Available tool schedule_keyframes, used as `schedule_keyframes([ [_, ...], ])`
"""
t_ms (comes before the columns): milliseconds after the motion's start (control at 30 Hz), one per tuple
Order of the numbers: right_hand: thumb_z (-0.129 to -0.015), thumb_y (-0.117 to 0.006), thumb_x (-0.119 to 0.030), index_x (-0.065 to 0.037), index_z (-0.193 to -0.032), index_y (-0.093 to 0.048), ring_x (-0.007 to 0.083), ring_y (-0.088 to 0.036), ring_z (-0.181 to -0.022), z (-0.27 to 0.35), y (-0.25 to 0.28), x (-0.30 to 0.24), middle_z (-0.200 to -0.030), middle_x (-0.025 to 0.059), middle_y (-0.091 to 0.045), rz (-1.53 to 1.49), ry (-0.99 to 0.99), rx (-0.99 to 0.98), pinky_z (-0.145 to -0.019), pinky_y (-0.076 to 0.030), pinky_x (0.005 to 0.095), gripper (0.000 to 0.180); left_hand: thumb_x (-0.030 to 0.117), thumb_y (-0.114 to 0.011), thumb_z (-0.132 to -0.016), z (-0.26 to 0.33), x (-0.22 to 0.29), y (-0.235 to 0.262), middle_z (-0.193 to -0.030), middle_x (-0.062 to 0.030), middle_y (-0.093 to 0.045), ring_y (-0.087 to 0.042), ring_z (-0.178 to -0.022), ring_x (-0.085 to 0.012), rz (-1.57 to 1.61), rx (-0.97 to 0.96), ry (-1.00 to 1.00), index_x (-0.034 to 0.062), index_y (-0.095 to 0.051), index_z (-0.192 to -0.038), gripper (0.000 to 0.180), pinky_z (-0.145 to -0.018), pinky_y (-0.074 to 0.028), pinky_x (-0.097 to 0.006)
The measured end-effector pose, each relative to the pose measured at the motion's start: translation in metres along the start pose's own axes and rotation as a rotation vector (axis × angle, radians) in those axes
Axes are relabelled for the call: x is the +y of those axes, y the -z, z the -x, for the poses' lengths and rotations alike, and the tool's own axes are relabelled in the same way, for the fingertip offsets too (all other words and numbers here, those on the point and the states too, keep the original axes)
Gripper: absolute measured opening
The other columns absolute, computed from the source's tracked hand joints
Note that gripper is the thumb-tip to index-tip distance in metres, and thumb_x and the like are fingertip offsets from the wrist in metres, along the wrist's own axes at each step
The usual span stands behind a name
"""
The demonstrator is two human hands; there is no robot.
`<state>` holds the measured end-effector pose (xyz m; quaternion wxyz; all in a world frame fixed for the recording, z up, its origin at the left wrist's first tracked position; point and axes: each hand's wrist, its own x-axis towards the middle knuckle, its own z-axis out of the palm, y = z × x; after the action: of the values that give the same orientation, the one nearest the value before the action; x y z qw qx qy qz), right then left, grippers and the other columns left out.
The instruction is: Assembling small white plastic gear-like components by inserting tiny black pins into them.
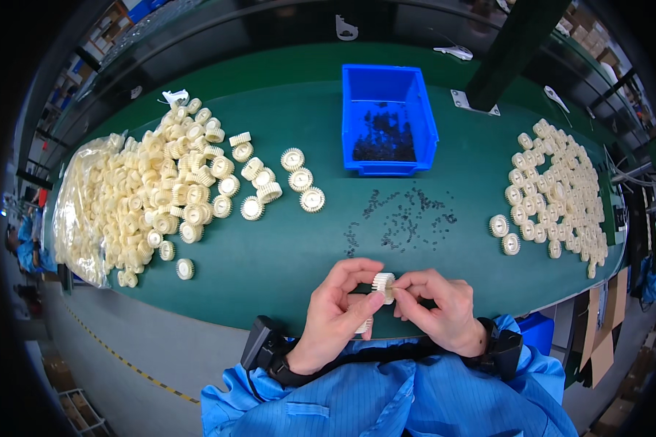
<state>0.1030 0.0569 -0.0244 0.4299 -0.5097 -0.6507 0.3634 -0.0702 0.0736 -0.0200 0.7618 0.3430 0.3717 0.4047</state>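
Note:
My left hand (333,307) grips a cream plastic gear (383,285) between thumb and fingers, on edge above the table's near side. A second cream gear (364,325) shows lower down, tucked under the same hand's fingers. My right hand (442,309) is closed in a pinch at the right face of the upper gear; whatever sits between its fingertips is too small to make out. Just beyond my hands, many tiny black parts (408,222) lie scattered on the green table (291,247).
A blue bin (390,168) with more black parts stands at the back. Loose gears (189,164) are heaped at the left beside a clear plastic bag (87,211); three (299,179) stand apart. More gears (557,189) lie flat at the right, near a post (514,54).

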Motion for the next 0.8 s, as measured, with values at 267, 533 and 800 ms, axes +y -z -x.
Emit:
schedule_keyframes([
  [267,-0.08,-0.068,0.001,-0.001,-0.092,-0.061,0.0109,-0.068,-0.059,0.001,0.0,0.001,-0.073,0.0052,-0.068,-0.019,0.015,0.025,-0.047,-0.049,0.0204,0.014,0.012,-0.061,-0.092,0.001,0.002,0.001,-0.084,-0.0032,-0.063,-0.053,-0.057,-0.0028,-0.1,-0.043,0.046,0.0007,-0.051,-0.127,0.038,-0.049,-0.042,-0.018],
  [533,-0.081,-0.067,0.001,0.001,-0.091,-0.062,0.0112,-0.068,-0.06,0.002,0.002,0.002,-0.074,0.0053,-0.069,-0.088,-0.012,0.024,-0.05,-0.051,0.0203,0.012,0.012,-0.063,-0.091,0.0,-0.002,-0.001,-0.078,-0.0019,-0.063,-0.052,-0.055,-0.0023,-0.149,0.003,0.015,0.0002,-0.053,-0.123,0.036,-0.048,-0.042,-0.018],
  [800,-0.081,-0.067,0.0,-0.001,-0.09,-0.062,0.0116,-0.068,-0.061,-0.01,0.015,-0.003,-0.07,0.0062,-0.069,-0.212,-0.046,-0.132,-0.051,-0.052,0.0219,0.011,0.01,-0.062,-0.091,0.001,-0.006,-0.001,-0.078,-0.0021,-0.063,-0.052,-0.056,-0.0023,-0.157,-0.012,0.015,-0.0009,-0.055,-0.121,0.033,-0.048,-0.042,-0.018],
])
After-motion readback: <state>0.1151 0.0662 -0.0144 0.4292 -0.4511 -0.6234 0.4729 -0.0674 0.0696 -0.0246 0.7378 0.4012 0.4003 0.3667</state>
